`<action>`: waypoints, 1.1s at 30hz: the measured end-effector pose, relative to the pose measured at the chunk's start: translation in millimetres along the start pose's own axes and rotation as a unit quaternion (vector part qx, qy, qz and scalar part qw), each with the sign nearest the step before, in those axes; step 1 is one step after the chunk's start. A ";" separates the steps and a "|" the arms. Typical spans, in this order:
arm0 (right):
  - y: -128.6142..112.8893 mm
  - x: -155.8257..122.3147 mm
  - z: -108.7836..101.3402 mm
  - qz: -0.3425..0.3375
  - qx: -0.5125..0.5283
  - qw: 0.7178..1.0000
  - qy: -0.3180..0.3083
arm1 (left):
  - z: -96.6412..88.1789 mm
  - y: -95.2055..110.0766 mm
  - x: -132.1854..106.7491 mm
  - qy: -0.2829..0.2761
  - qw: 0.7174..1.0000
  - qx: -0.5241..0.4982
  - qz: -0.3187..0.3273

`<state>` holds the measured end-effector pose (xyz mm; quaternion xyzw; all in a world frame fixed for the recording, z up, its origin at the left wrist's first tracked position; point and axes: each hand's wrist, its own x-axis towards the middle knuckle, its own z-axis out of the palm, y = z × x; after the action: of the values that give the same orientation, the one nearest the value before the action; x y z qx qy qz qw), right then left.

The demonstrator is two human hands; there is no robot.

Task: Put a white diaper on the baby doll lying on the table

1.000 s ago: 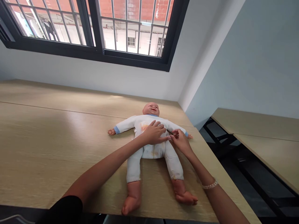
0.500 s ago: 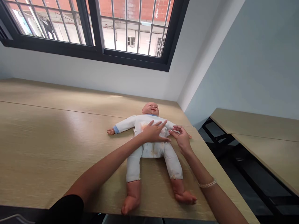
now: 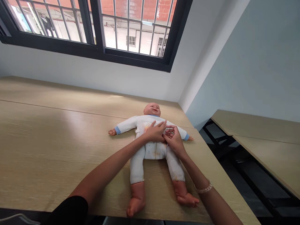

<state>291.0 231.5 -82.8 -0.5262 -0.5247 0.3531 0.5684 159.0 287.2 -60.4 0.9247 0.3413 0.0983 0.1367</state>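
Observation:
A baby doll (image 3: 137,165) in a white suit with blue cuffs lies on its back on a light wooden table (image 3: 58,140), arms spread, bare feet toward me at the near edge. My left hand (image 3: 154,132) rests flat on the doll's chest with its fingers stretched out. My right hand (image 3: 173,140) is pressed against the left one on the doll's belly, its fingers curled in a pinch at the front of the suit. A beaded bracelet (image 3: 204,188) is on my right wrist.
A barred window (image 3: 93,28) runs along the wall behind the table. To the right, past a gap with a dark floor, stands a second wooden table (image 3: 257,128). The doll's feet lie at the table's near edge.
My right hand has moved left from beside the doll's arm onto its belly, closing against my left hand. The left hand has stayed on the chest.

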 end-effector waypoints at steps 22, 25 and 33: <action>-5.4 -15.0 -2.1 -0.068 0.082 0.991 0.077 | -63.9 -56.4 -25.4 -0.066 0.980 -0.185 0.019; -4.5 -10.1 -8.0 -0.072 0.067 0.989 0.113 | -66.8 -50.5 -28.1 -0.075 0.984 -0.164 0.013; -3.7 -19.8 -6.8 -0.117 -0.093 0.989 -0.006 | -70.8 -44.8 -30.1 -0.102 0.984 -0.133 0.062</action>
<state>293.1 210.3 -83.0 -0.5096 -0.6169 0.2370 0.5510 90.0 313.2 -10.6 0.9228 0.2518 0.0562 0.2861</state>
